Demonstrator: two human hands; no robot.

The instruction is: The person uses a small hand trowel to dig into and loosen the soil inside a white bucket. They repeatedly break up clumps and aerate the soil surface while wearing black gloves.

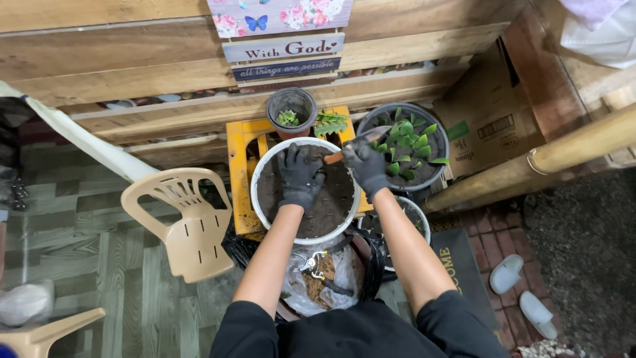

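My left hand (300,178), in a dark glove, rests flat on the dark soil of a white round pot (260,174) that stands on a yellow stool (237,159). My right hand (366,167), also gloved, grips a small trowel (361,140) with an orange handle. Its blade points up and right over the pot's far rim. A grey pot with green leafy cuttings (407,147) stands just right of that hand.
A small dark pot with a seedling (291,111) stands behind the white pot. A beige plastic chair (189,219) is at the left. A bag of brown fibre with pruning shears (317,266) lies below. Cardboard (487,119), a bamboo pole (543,159) and slippers (523,292) are at the right.
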